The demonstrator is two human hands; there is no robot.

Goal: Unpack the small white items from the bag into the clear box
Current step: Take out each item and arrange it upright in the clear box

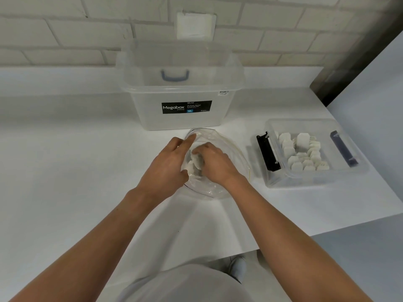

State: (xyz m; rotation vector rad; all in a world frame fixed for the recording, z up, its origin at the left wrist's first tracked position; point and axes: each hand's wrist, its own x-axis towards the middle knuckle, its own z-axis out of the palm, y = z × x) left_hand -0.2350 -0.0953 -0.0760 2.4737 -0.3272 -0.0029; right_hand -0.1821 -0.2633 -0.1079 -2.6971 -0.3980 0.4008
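Head view: right hand (pixel 214 163) grips lumpy white items (pixel 195 164) inside clear bag (pixel 227 147), fingertips hidden; straight-fingered left hand (pixel 169 168) touches its rim.

Bag (pixel 220 149): clear, lying mid-view on the white table (pixel 65 160).
Left hand (pixel 168 168): at the bag's 9 o'clock edge, index finger straight along the rim.
Right hand (pixel 216 164): on the bag, fingers curled round white items (pixel 195 163).
Clear box (pixel 305 179): 3 o'clock of the bag, open, with more white items heaped inside.
Storage tub (pixel 181 120): 12 o'clock, just beyond the bag, labelled "Megabox 12L".
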